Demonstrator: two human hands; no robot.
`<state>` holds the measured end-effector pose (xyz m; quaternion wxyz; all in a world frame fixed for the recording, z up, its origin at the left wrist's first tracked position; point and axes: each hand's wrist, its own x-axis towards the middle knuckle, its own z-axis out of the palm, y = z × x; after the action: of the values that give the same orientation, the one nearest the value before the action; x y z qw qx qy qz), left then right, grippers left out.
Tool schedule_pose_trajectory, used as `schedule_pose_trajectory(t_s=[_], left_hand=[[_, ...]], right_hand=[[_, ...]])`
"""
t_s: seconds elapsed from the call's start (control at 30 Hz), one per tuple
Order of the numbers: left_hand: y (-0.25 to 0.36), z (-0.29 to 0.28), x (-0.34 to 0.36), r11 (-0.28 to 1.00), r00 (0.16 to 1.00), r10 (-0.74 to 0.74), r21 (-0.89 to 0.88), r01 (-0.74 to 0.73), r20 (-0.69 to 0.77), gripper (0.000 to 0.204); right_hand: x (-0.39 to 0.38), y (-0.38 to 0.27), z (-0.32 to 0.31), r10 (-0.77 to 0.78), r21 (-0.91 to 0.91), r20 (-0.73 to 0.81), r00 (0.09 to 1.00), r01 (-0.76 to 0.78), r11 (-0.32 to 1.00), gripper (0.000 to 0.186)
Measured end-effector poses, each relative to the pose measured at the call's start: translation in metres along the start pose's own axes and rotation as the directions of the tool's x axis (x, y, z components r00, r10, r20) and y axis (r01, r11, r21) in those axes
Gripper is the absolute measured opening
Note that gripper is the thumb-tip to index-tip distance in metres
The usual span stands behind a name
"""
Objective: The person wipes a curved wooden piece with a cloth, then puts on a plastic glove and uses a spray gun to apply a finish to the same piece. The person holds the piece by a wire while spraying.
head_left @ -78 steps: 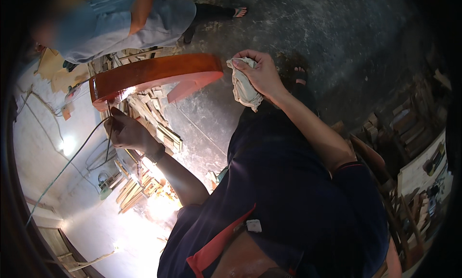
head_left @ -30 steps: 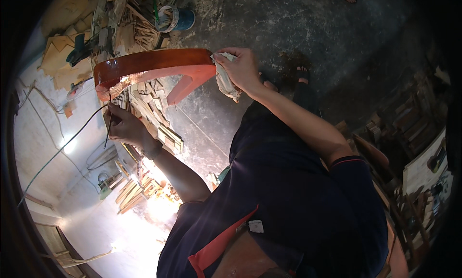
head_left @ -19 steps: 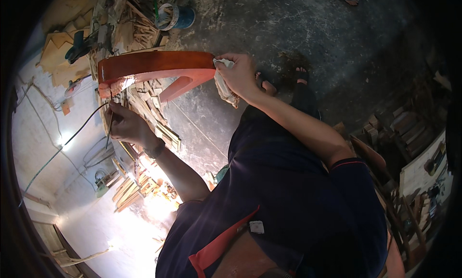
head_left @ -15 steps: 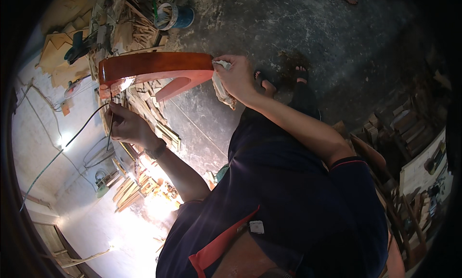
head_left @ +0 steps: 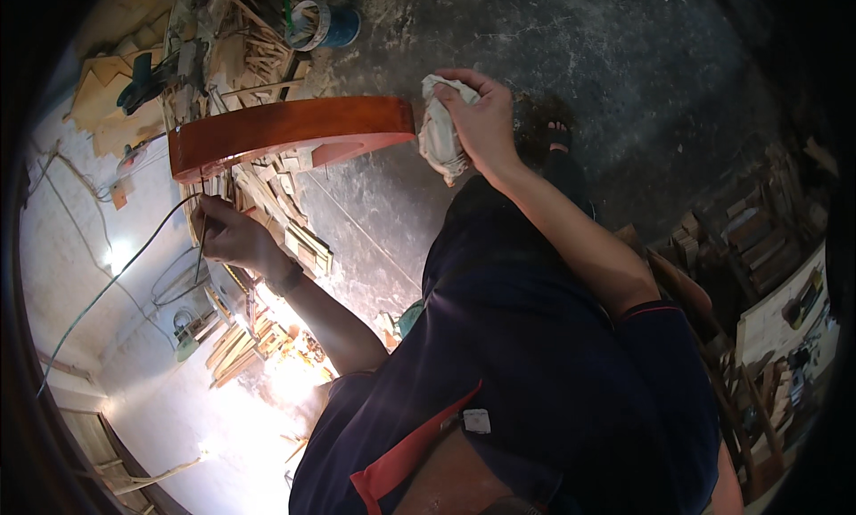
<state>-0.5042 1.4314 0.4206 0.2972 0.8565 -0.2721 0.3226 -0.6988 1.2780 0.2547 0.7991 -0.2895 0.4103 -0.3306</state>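
1. The left hand [head_left: 227,234] pinched a thin dark stick [head_left: 201,238], held just under the low end of the glossy reddish-brown curved wooden piece [head_left: 285,127].
2. The right hand [head_left: 481,118] was clenched around a crumpled white cloth [head_left: 437,127], pressed against that piece's other end.
3. Beyond lay pale wood offcuts [head_left: 276,203] across the grey concrete floor [head_left: 535,33].

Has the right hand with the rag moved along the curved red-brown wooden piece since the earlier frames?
Yes. The right hand and rag slid off the curved wooden piece; they are now past its right end instead of on it.
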Motion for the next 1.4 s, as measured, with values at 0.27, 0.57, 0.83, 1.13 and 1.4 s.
schedule_pose_trajectory(t_s=[0.27, 0.57, 0.83, 1.13, 1.4], left_hand=[[0.018, 0.006, -0.001, 0.999, 1.000, -0.005, -0.033, 0.005, -0.010, 0.038], [0.031, 0.009, -0.005, 0.997, 1.000, -0.002, -0.073, 0.002, 0.005, 0.040], [0.028, 0.009, -0.001, 0.994, 1.000, 0.005, -0.105, -0.003, 0.020, 0.040], [0.027, 0.008, -0.002, 0.994, 0.999, -0.029, -0.104, 0.033, 0.041, 0.040], [0.026, 0.001, -0.004, 0.996, 0.993, -0.072, -0.051, 0.077, 0.089, 0.039]], right_hand=[[-0.004, 0.002, -0.013, 0.002, -0.192, -0.005, 1.000, -0.003, 0.981, 0.018], [-0.014, 0.016, 0.000, 0.010, -0.303, -0.023, 1.000, -0.017, 0.953, 0.019], [-0.002, 0.045, 0.012, 0.047, -0.227, -0.017, 0.999, -0.049, 0.973, 0.014], [0.002, 0.042, 0.017, 0.169, -0.098, 0.037, 0.985, -0.164, 0.981, 0.013], [0.004, 0.054, 0.020, 0.217, -0.060, 0.039, 0.975, -0.214, 0.975, 0.018]])
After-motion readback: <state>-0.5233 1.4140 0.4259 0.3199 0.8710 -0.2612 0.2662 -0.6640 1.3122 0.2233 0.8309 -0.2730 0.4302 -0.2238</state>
